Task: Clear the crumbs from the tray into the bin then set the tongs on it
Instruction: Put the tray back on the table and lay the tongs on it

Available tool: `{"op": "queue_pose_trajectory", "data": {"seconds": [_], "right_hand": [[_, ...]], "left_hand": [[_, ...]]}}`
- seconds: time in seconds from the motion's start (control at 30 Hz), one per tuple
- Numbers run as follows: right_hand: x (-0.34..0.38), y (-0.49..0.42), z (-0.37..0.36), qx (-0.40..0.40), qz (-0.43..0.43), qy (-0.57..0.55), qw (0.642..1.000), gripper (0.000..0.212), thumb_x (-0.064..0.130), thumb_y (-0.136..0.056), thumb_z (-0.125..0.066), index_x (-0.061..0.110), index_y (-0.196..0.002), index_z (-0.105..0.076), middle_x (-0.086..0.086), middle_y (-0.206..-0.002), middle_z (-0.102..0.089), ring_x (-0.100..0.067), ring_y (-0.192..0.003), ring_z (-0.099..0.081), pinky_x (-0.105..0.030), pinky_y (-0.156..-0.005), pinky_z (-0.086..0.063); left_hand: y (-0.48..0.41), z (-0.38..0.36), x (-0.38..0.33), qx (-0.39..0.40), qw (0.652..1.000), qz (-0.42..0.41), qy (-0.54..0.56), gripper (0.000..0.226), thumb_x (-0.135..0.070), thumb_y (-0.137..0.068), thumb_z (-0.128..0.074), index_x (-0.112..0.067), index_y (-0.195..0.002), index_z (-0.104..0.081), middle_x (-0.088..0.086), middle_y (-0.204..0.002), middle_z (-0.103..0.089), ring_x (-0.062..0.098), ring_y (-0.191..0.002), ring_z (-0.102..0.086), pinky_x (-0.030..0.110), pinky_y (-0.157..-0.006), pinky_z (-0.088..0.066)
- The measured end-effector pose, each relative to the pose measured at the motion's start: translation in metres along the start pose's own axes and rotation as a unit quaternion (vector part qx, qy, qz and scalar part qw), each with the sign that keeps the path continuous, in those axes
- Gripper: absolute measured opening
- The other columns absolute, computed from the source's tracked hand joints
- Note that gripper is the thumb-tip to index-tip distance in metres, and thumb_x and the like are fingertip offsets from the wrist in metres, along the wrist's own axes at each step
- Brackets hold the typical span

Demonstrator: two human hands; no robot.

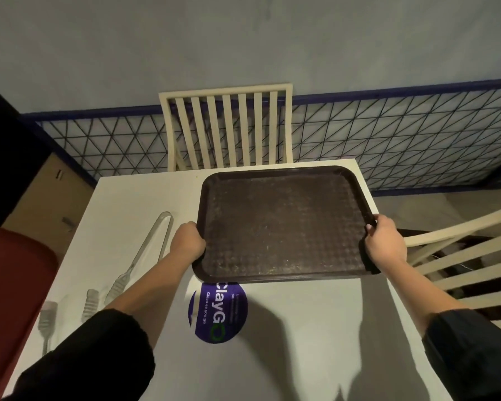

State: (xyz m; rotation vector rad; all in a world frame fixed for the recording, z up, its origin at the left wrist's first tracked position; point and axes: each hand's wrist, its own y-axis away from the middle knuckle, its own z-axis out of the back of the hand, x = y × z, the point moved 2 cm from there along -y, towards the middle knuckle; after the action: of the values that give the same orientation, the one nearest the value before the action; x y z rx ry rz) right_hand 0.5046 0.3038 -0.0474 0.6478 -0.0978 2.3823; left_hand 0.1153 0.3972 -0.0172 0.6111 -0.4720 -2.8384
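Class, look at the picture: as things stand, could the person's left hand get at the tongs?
Probably yes, once freed: the left hand now grips the left rim of the tray, and the tongs lie on the table just beside it, with nothing between.

tray (284, 224): over far right corner of table (301, 342); left hand (187, 243) on 9 o'clock rim, right hand (383, 241) on 3 o'clock rim
tongs (136, 259): on table, 9 o'clock of tray
sticker (217, 312): 7 o'clock, partly under tray
far chair (226, 125): 12 o'clock, behind table
side chair (460, 256): 3 o'clock
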Motion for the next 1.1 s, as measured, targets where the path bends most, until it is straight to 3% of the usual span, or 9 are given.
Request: {"op": "queue_pose_trajectory", "data": {"seconds": [0.43, 0.6, 0.73, 0.87, 0.97, 1.1], "right_hand": [[-0.016, -0.014, -0.012, 0.025, 0.005, 0.045, 0.999, 0.024, 0.024, -0.094, -0.043, 0.016, -0.115, -0.048, -0.014, -0.104, -0.061, -0.036, -0.084, -0.062, -0.049, -0.073, -0.054], [-0.011, -0.006, -0.005, 0.058, 0.0, 0.091, 0.994, 0.041, 0.017, -0.087, -0.052, 0.01, -0.126, -0.044, -0.018, -0.119, -0.052, -0.039, -0.105, -0.054, -0.048, -0.084, -0.049], [-0.004, 0.015, -0.004, 0.055, 0.009, 0.206, 0.977, 0.054, 0.028, -0.087, -0.053, 0.01, -0.135, -0.036, -0.02, -0.126, -0.046, -0.038, -0.116, -0.043, -0.047, -0.092, -0.04], [0.009, 0.047, -0.014, 0.04, 0.057, 0.257, 0.964, 0.056, 0.032, -0.083, -0.056, 0.016, -0.134, -0.038, -0.017, -0.135, -0.037, -0.035, -0.126, -0.032, -0.049, -0.103, -0.027], [0.023, 0.072, -0.023, 0.038, 0.1, 0.244, 0.964, 0.055, 0.034, -0.083, -0.059, 0.016, -0.132, -0.042, -0.016, -0.138, -0.037, -0.034, -0.129, -0.031, -0.053, -0.108, -0.023], [0.048, 0.115, -0.039, 0.052, 0.164, 0.172, 0.97, 0.049, 0.028, -0.084, -0.061, 0.014, -0.129, -0.049, -0.018, -0.14, -0.039, -0.035, -0.13, -0.033, -0.053, -0.108, -0.023]], "left_hand": [[-0.001, -0.034, -0.002, -0.003, 0.998, -0.008, 0.054, 0.029, -0.011, -0.092, -0.057, -0.003, -0.12, -0.058, 0.015, -0.113, -0.065, 0.032, -0.102, -0.063, 0.031, -0.077, -0.046], [0.011, -0.031, -0.008, 0.008, 0.999, -0.01, 0.037, 0.039, -0.016, -0.091, -0.059, -0.002, -0.127, -0.05, 0.018, -0.125, -0.053, 0.034, -0.109, -0.058, 0.035, -0.089, -0.048], [0.042, -0.027, -0.017, -0.018, 0.998, -0.024, 0.051, 0.038, -0.018, -0.093, -0.056, -0.006, -0.128, -0.048, 0.016, -0.127, -0.043, 0.032, -0.112, -0.054, 0.033, -0.092, -0.045], [0.084, -0.021, -0.001, -0.035, 0.995, -0.03, 0.094, 0.048, -0.027, -0.093, -0.057, -0.014, -0.137, -0.045, 0.009, -0.134, -0.041, 0.024, -0.117, -0.053, 0.033, -0.093, -0.048], [0.115, -0.016, 0.02, -0.044, 0.989, -0.01, 0.139, 0.045, -0.03, -0.091, -0.059, -0.015, -0.133, -0.049, 0.007, -0.134, -0.045, 0.02, -0.112, -0.057, 0.035, -0.089, -0.054], [0.15, -0.005, 0.057, -0.12, 0.981, 0.007, 0.155, 0.032, -0.02, -0.091, -0.06, -0.015, -0.123, -0.058, 0.005, -0.132, -0.049, 0.016, -0.112, -0.055, 0.019, -0.085, -0.042]]}}
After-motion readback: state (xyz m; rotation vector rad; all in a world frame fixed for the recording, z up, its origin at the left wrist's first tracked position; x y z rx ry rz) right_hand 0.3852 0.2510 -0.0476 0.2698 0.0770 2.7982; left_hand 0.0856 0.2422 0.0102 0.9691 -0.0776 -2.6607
